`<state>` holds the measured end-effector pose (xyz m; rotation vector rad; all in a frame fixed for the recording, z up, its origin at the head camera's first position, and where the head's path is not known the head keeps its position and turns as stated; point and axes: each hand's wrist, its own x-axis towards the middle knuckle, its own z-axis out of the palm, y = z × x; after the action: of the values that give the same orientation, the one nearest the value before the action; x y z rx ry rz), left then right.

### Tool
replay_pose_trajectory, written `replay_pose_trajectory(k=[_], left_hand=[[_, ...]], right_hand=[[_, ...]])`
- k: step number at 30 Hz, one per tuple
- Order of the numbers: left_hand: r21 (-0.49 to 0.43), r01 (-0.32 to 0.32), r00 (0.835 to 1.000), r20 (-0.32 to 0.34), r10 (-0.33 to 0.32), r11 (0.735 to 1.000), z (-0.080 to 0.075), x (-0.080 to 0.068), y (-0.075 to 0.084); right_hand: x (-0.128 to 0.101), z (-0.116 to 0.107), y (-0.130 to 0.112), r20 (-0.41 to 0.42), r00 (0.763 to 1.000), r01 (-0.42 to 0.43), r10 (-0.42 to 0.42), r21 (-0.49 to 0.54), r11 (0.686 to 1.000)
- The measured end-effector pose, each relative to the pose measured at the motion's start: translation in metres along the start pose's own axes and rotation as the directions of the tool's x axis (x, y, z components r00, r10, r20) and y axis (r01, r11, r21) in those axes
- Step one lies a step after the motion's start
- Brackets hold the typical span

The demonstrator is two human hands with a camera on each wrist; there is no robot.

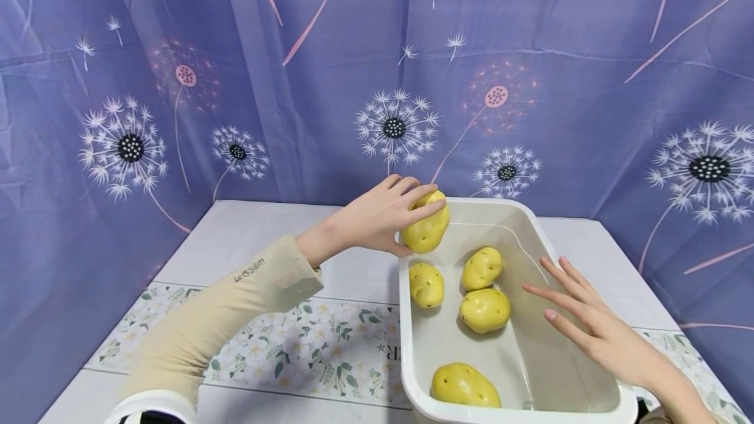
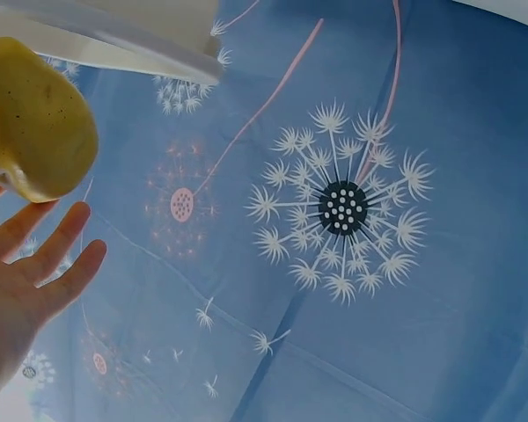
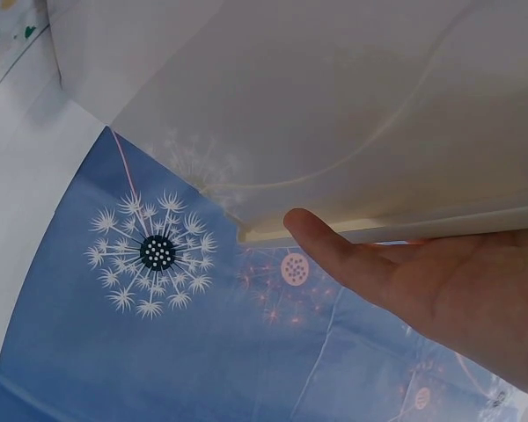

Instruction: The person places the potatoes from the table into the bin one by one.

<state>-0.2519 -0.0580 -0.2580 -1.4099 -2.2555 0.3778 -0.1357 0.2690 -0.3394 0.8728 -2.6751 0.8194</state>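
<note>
Yellow speckled potato (image 1: 425, 230), L hand (image 1: 377, 218)

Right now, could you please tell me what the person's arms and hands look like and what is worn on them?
The left arm wears a long beige sleeve with small dark "LetsSlim" lettering near the wrist and a white band at its upper end. The left hand and right hand are bare, without gloves or rings. The right forearm shows no sleeve.
</note>
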Motion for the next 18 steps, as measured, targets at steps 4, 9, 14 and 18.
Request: replay_pose_trajectory(k=[4, 9, 14, 18], left_hand=[[-0.007, -0.006, 1.000, 0.014, 0.006, 1.000, 0.000, 0.005, 0.003], [0.004, -0.011, 1.000, 0.025, 0.011, 1.000, 0.000, 0.010, 0.006], [0.027, -0.018, 1.000, 0.024, 0.017, 0.999, 0.003, 0.014, 0.006], [0.022, -0.022, 0.999, 0.025, 0.021, 1.000, 0.007, 0.018, 0.006]], right_hand=[[0.000, 0.000, 0.000, -0.004, 1.000, 0.003, -0.003, -0.004, 1.000], [0.000, 0.001, 0.000, -0.006, 1.000, 0.001, -0.001, -0.002, 1.000], [0.000, 0.001, 0.001, 0.002, 1.000, -0.015, 0.015, 0.029, 0.999], [0.000, 0.001, 0.001, 0.008, 1.000, -0.025, 0.025, 0.045, 0.999]])
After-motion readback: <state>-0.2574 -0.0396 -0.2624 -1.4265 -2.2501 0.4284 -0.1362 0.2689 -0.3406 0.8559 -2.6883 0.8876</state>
